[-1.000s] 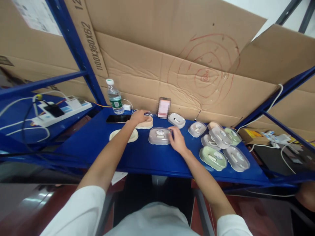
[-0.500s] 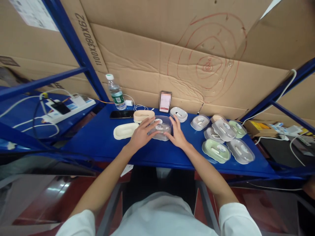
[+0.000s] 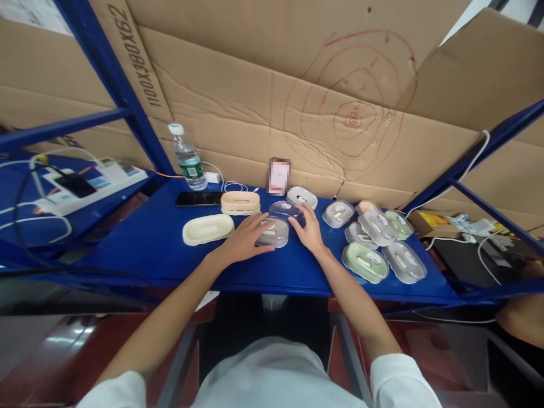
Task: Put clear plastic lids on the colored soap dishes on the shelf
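Note:
My left hand [image 3: 244, 238] is at the left end of a small grey soap box [image 3: 278, 235], its fingers along the far side and its thumb at the near side. A clear plastic lid [image 3: 283, 210] is just behind that box, with the blue tabletop showing through it. My right hand [image 3: 309, 229] has its fingers and thumb at the lid's right end. To the left of my left hand lies a cream oval tray [image 3: 208, 229]. Behind it is a peach soap box [image 3: 240, 202]. A whitish oval soap dish [image 3: 302, 198] sits beyond my right hand.
Several covered soap boxes [image 3: 365, 262] in grey, green and peach cluster on the right of the blue table [image 3: 170, 260]. A water bottle [image 3: 188, 158], a dark phone [image 3: 198, 198] and a white cable stand at the back left. Another phone [image 3: 279, 177] leans on the cardboard wall.
The clear lid, earlier over the grey soap box between both hands, is now behind it with my right hand. The box shows more fully beside my left hand. The camera view has shifted slightly.

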Demonstrator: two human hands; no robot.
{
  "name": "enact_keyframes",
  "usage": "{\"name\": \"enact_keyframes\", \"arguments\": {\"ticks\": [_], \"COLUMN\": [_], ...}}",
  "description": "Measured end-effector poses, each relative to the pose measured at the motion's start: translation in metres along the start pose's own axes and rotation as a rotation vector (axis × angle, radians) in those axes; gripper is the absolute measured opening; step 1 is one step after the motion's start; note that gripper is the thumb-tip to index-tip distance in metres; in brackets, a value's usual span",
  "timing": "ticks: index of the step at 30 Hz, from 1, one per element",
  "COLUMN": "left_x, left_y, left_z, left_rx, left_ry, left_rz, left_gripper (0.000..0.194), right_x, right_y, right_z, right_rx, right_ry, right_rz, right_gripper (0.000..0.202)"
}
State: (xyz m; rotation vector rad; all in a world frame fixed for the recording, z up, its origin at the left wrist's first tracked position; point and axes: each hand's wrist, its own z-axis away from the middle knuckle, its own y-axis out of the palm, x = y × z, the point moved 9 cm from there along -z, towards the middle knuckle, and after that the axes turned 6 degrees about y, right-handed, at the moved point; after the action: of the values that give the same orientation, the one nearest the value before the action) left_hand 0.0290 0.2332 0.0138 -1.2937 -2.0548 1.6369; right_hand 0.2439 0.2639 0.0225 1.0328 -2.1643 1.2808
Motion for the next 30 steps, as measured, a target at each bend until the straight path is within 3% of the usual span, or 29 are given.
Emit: {"name": "enact_keyframes", "arguments": {"ticks": [3,6,9,11,15,19,24,27,30], "left_x": [-0.012,-0.017,-0.009,-0.002,-0.005,-0.029,-0.058,-0.062,-0.061], "left_y": [-0.001,-0.009,-0.015,-0.017,-0.013,-0.001,0.017,0.011,0.012], "left_z": [0.019,0.037,0.053,0.058,0.055,0.052,0.050,0.050,0.059], "left_rx": [0.040,0.043,0.046,0.026,-0.055,-0.109,-0.026,-0.097,-0.168], "left_ry": [0.021,-0.001,-0.048,-0.080,-0.133,-0.253,-0.269,-0.260,-0.238], "left_rz": [-0.086,-0.073,0.015,0.060,0.033,-0.074,0.083,0.111,0.021], "left_gripper": [0.070,0.068,0.071,0.072,0.072,0.071,0.085,0.082,0.067], "right_x": [-0.007,-0.003,0.007,0.014,0.043,0.086,0.084,0.066,0.057], "right_y": [0.009,0.025,0.033,0.031,0.018,0.013,-0.018,-0.048,-0.073], "right_z": [0.000,0.007,0.015,0.016,0.015,0.043,0.070,0.063,0.048], "right_rx": [0.104,0.314,0.461,0.482,0.421,0.603,0.699,0.713,0.634], "right_ry": [0.049,0.021,-0.029,-0.042,-0.126,-0.357,-0.342,-0.244,-0.146], "right_rz": [0.086,0.225,0.326,0.346,0.214,0.051,0.350,0.561,0.752], "right_gripper": [0.052,0.051,0.049,0.046,0.047,0.063,0.060,0.054,0.054]}}
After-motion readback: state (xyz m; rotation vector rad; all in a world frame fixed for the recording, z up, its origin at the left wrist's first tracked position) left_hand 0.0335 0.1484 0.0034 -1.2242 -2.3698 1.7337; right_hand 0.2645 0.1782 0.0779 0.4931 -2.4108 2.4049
